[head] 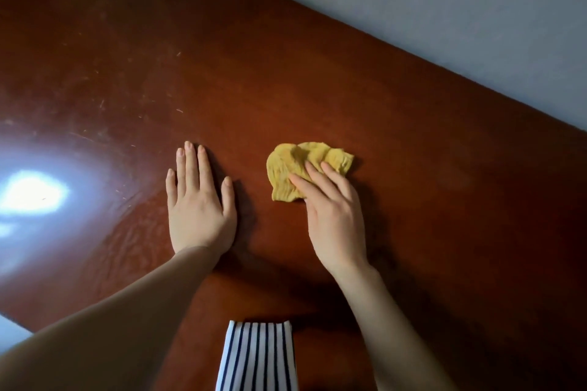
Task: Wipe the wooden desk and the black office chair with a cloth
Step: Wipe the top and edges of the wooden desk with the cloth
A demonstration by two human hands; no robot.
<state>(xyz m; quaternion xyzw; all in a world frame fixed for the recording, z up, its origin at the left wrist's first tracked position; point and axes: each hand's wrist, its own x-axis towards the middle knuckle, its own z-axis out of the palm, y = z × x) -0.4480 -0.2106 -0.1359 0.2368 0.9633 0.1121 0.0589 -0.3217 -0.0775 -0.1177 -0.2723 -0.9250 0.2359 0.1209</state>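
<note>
Right hand (333,216) grip spread, fingers pressing yellow cloth (301,165), left hand (200,203) flat on wooden desk (413,152)

Wooden desk (428,200): reddish-brown, glossy, filling most of the view, with the far edge slanting from 12 o'clock down to 3 o'clock. Marked with fine pale scratches and a bright glare patch toward 9 o'clock. Cloth (286,165): yellow, small, crumpled into soft folds, lying on the desk top about mid-view, a touch toward 3 o'clock. Pressed down at its 5 o'clock side under the outstretched right hand (333,216).
</note>
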